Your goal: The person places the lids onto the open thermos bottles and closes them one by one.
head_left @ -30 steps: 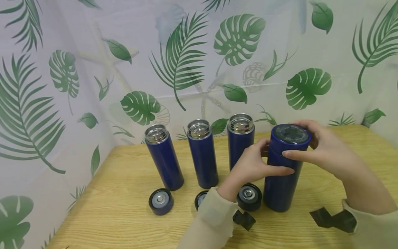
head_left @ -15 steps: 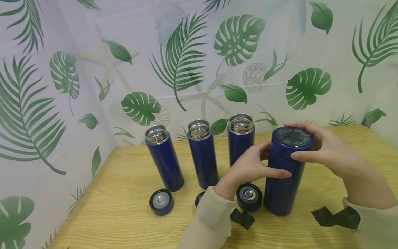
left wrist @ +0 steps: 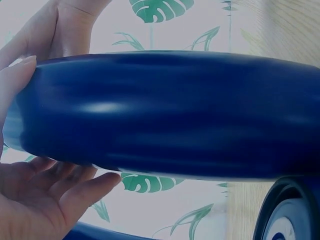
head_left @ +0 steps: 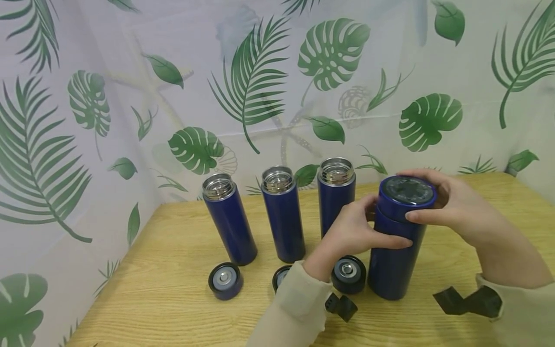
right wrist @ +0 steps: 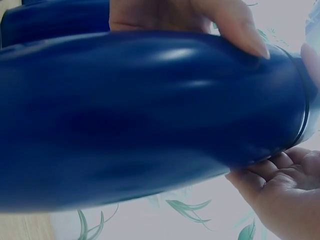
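A dark blue vacuum flask [head_left: 392, 270] stands on the table at the right of the head view, its lid [head_left: 407, 190] on top with a glossy black disc. My left hand [head_left: 353, 233] grips the upper body of the flask, thumb across the front. The right hand [head_left: 461, 212] holds the lid from the other side, its thumb near the seam. In the left wrist view the flask body [left wrist: 175, 115] fills the middle, with my left fingers curving under it. A thin dark seam between lid and body shows in the right wrist view, close to my right hand [right wrist: 285, 190].
Three lidless blue flasks [head_left: 230, 221] with steel necks stand in a row to the left. In front of them lie three lids with undersides up, one [head_left: 224, 281] at the left, another [head_left: 348, 273] beside the held flask. A leaf-print cloth [head_left: 260, 72] hangs behind the table.
The held flask and its lid have shifted slightly right and toward me. My right hand has moved a little right with the lid; the left hand keeps nearly the same place.
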`<state>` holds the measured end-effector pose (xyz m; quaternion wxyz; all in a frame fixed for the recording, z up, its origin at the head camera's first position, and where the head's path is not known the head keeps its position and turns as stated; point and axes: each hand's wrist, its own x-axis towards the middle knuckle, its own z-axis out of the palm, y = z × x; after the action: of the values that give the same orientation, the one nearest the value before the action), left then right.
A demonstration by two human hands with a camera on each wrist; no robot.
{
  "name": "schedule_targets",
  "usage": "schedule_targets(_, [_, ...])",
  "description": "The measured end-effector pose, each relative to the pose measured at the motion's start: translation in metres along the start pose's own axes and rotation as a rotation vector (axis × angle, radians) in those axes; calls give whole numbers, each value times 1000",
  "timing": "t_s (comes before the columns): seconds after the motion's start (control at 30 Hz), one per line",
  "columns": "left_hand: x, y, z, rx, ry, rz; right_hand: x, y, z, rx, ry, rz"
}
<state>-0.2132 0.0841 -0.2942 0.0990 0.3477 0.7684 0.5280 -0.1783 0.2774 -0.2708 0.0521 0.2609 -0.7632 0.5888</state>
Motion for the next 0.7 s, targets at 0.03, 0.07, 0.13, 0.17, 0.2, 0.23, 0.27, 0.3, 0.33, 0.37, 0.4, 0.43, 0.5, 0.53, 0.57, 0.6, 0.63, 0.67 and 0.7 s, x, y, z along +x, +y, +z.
schedule_targets(0.03, [0, 0, 0, -1, 1, -4, 0, 0, 0, -15, 4, 4])
schedule_targets(0.07, [0, 0, 0, -1, 2, -8, 0, -1, 0, -21, 8, 7])
schedule_targets(0.13, [0, 1, 1, 5, 9, -15, 0, -1, 0, -12, 11, 13])
schedule_targets(0.17, [0, 1, 1, 6, 14, -18, 0, -1, 1, -12, 17, 16])
schedule_targets(0.2, [0, 1, 1, 7, 20, -22, 0, -1, 1, -10, 23, 21])
schedule_targets(0.23, [0, 1, 2, 5, 25, -26, 0, 0, 2, -15, 30, 26])
schedule_targets(0.27, [0, 1, 2, 7, 32, -27, 0, 0, 2, -15, 38, 32])
schedule_targets(0.3, [0, 1, 2, 7, 38, -29, 0, 0, 3, -19, 46, 38])
schedule_targets(0.33, [0, 1, 3, 5, 44, -31, 0, -1, 4, -27, 55, 46])
schedule_targets(0.37, [0, 2, 3, 2, 50, -33, 0, -1, 4, -28, 65, 52])
schedule_targets(0.4, [0, 2, 3, 3, 57, -36, 1, -1, 5, -27, 71, 60])
schedule_targets(0.43, [0, 2, 4, 4, 63, -38, 1, -1, 5, -32, 75, 66])
schedule_targets(0.5, [0, 2, 4, 4, 73, -43, 1, -2, 6, -47, 86, 75])
schedule_targets(0.53, [0, 2, 4, 7, 78, -44, 1, -3, 6, -55, 93, 80])
schedule_targets(0.57, [0, 2, 5, 10, 80, -46, 1, -3, 7, -71, 98, 86])
schedule_targets(0.6, [0, 3, 5, 14, 81, -49, 1, -4, 7, -91, 102, 89])
schedule_targets(0.63, [0, 3, 4, 21, 80, -53, 1, -4, 7, -114, 105, 93])
schedule_targets(0.67, [0, 3, 4, 26, 75, -59, 1, -4, 7, -132, 106, 96])
schedule_targets(0.7, [0, 3, 3, 40, 69, -62, 1, -4, 7, -149, 106, 94])
